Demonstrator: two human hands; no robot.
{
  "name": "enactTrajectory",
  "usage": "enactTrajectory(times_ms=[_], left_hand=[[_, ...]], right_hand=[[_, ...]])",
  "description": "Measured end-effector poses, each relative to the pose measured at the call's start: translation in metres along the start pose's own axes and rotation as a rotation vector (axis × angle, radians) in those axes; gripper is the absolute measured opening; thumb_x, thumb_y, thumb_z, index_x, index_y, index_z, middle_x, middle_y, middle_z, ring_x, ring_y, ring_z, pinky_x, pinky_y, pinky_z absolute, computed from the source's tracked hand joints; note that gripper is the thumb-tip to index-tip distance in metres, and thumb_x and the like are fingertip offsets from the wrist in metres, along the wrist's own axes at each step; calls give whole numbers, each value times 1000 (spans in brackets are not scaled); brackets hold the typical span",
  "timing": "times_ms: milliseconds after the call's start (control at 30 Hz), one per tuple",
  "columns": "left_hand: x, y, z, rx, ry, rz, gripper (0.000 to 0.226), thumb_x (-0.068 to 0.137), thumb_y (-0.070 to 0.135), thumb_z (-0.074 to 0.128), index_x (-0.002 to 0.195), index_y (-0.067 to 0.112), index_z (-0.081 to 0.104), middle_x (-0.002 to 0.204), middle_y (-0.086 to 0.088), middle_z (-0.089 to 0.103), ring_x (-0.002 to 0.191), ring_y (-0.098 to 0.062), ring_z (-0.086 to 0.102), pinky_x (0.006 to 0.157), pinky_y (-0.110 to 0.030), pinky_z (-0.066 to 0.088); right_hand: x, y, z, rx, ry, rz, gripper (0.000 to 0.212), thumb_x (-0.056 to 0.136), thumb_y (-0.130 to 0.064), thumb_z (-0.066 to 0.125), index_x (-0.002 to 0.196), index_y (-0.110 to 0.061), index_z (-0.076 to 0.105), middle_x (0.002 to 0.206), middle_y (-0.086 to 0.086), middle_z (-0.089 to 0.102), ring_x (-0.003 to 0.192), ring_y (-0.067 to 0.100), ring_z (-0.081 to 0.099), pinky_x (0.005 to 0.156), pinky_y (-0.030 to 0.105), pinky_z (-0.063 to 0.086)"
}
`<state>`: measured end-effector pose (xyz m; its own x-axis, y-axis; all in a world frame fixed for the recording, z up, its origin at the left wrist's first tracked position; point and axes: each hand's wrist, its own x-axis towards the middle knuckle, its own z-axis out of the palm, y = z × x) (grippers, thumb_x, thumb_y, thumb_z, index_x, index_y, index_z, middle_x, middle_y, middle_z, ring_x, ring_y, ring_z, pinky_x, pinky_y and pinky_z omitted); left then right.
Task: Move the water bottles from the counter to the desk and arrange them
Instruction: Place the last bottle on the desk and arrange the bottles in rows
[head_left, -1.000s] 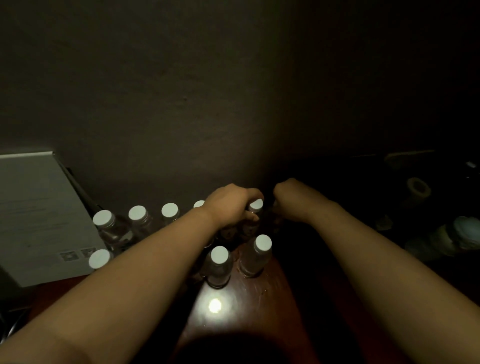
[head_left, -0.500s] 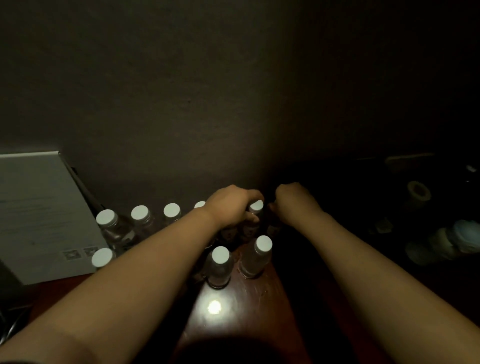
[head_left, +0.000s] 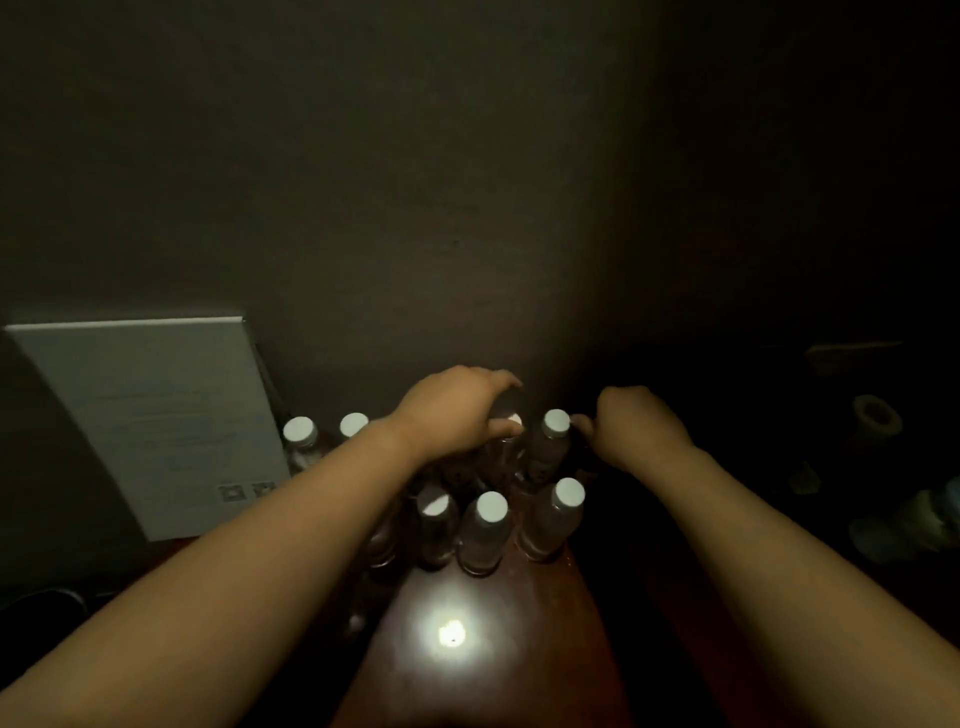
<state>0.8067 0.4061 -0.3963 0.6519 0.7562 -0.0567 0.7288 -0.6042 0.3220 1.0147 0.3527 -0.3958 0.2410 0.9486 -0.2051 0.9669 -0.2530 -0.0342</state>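
Several clear water bottles with white caps stand clustered on the dark red wooden desk (head_left: 488, 639). My left hand (head_left: 457, 410) reaches over the back row and grips the top of a back-row bottle (head_left: 511, 419), fingers curled over its cap. My right hand (head_left: 636, 428) sits just right of the neighbouring bottle (head_left: 555, 422), fingers curled, one fingertip touching near its cap. Darkness hides whether it holds that bottle. Three bottles stand in the front row, with caps showing on the left one (head_left: 435, 505), the middle one (head_left: 491, 506) and the right one (head_left: 569, 491). Two more bottles (head_left: 300, 431) stand at the back left.
A grey-white box (head_left: 150, 415) leans against the wall at the left. A bright light spot (head_left: 451, 634) reflects on the desk in front of the bottles. Dim round objects (head_left: 878, 415) lie in the dark to the right. The wall stands right behind the bottles.
My right hand has slid to the right, uncovering a white-capped bottle beside the one under my left hand. My left hand stays on its bottle top.
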Motion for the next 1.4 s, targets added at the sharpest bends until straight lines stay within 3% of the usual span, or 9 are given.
enactTrajectory(times_ms=[133, 200, 300, 433, 700, 933, 1167, 1300, 1400], left_hand=[[-74, -45, -32, -30, 149, -185, 43, 89, 48, 66, 124, 24, 66, 121, 2, 69, 111, -16, 64, 94, -35, 51], [-112, -66, -36, -52, 190, -297, 37, 88, 42, 69, 117, 19, 71, 112, -1, 72, 105, -18, 67, 89, -29, 50], [-155, -86, -25, -125, 122, -435, 36, 86, 41, 73, 116, 21, 71, 110, 1, 73, 102, -17, 67, 82, -24, 46], [-178, -109, 6, -230, -44, -480, 56, 78, 40, 81, 130, 31, 63, 122, 8, 68, 112, -12, 61, 90, -23, 45], [-173, -125, 44, -326, 83, -433, 46, 78, 22, 80, 116, 19, 53, 103, -3, 70, 93, -23, 65, 78, -34, 50], [-167, -128, 48, -300, 106, -402, 42, 80, 23, 79, 110, 20, 50, 99, -6, 70, 91, -26, 64, 73, -31, 47], [-166, -131, 52, -292, 159, -394, 43, 81, 22, 78, 113, 19, 50, 97, -9, 70, 90, -29, 65, 77, -37, 52], [-165, -135, 48, -293, 144, -382, 43, 80, 24, 79, 112, 20, 50, 97, -7, 70, 91, -29, 64, 74, -34, 49], [-163, -135, 44, -292, 131, -377, 43, 78, 25, 81, 108, 21, 50, 96, -6, 70, 90, -28, 65, 73, -34, 49]], right_hand=[[-25, -31, -28, 45, 251, -98, 34, 94, -45, 52, 96, -14, 65, 92, 8, 68, 85, 29, 64, 64, 33, 49], [-42, -57, -34, 195, 267, -208, 32, 93, -44, 55, 103, -16, 67, 95, 5, 69, 90, 26, 65, 73, 37, 55], [-64, -100, -28, 263, 177, -436, 32, 91, -41, 58, 113, -19, 66, 106, 5, 67, 99, 24, 63, 84, 37, 52], [-74, -153, 6, 146, 23, -648, 35, 91, -38, 57, 119, -18, 62, 111, 8, 62, 103, 28, 61, 85, 39, 51], [-65, -195, 44, -73, -206, -729, 51, 90, -24, 57, 140, -29, 49, 118, 10, 61, 110, 29, 59, 87, 35, 47], [-61, -202, 52, -55, -125, -565, 18, 89, -15, 57, 106, -10, 57, 101, 14, 64, 94, 34, 63, 74, 37, 48], [-67, -225, 61, 55, -51, -292, 35, 91, -33, 62, 106, -2, 59, 104, 20, 66, 96, 38, 64, 69, 33, 41], [-66, -222, 58, 48, -95, -266, 43, 88, -41, 67, 107, -5, 59, 103, 18, 67, 97, 35, 64, 71, 34, 44], [-66, -216, 54, 76, -156, -296, 40, 86, -34, 69, 116, -10, 58, 106, 15, 66, 99, 34, 63, 81, 38, 52]])
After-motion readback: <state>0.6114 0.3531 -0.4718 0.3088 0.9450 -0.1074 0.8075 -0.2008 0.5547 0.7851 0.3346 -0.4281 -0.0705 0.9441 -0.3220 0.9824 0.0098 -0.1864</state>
